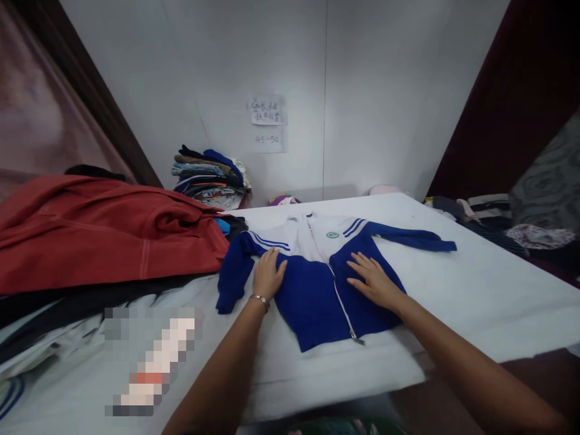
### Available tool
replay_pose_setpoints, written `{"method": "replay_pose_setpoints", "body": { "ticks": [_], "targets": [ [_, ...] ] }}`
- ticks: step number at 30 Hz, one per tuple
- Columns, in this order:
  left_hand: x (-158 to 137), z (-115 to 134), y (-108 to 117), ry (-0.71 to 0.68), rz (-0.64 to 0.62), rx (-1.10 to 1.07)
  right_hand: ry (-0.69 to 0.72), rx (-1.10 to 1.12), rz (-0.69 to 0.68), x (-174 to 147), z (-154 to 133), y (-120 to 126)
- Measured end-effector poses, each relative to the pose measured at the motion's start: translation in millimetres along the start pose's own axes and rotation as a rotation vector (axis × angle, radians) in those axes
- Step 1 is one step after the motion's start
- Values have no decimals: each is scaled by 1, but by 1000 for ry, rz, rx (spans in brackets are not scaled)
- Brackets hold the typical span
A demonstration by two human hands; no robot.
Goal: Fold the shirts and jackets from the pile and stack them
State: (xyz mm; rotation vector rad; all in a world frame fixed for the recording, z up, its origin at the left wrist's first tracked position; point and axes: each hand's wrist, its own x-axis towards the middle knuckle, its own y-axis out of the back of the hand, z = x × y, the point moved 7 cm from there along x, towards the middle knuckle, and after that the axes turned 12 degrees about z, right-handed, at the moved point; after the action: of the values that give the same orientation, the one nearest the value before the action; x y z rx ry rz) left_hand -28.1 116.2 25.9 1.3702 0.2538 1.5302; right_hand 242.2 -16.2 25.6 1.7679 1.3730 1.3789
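Observation:
A blue and white zip-up jacket [308, 296] lies spread front side up on the white table [462, 284]. Its zip is closed, with the pull at the bottom hem, and a small green badge sits on the chest. One sleeve stretches out to the right; the other bends down on the left. My left hand [270, 275] rests on the jacket's left side near the armpit, fingers laid out flat. On the right front panel lies my right hand [372, 279], its fingers spread over the cloth. Neither hand grips the fabric.
To the left is a heap with a red garment [109, 235] on top. A stack of folded clothes [211, 178] stands at the back against the wall. More clothes [493, 223] lie beyond the table's right edge. Handwritten paper signs [268, 124] hang on the wall.

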Motion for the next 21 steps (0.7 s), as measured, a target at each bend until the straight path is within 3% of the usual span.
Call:
{"method": "replay_pose_setpoints", "body": {
  "ticks": [2, 5, 8, 11, 14, 17, 21],
  "targets": [
    [-7, 12, -19, -97, -165, 27, -47, -106, -88, 5, 18, -14],
    [-20, 11, -42, -78, -422, 73, -76, -112, -196, 0, 34, -35],
    [-22, 6, -46, -59, -488, 95, -77, 36, -122, 1, 44, -31],
    [-20, 5, -45, -62, -483, 117, -140, 131, 106, 13, 75, 2],
    [-19, 2, -48, -67, -498, 152, -370, 31, 328, 19, 138, 45],
    [-18, -2, -53, -88, -491, 193, -630, -119, 451, 12, 205, 84],
    [-18, -8, -59, -107, -491, 222, -813, -254, 556, 5, 265, 121]
  ]
}}
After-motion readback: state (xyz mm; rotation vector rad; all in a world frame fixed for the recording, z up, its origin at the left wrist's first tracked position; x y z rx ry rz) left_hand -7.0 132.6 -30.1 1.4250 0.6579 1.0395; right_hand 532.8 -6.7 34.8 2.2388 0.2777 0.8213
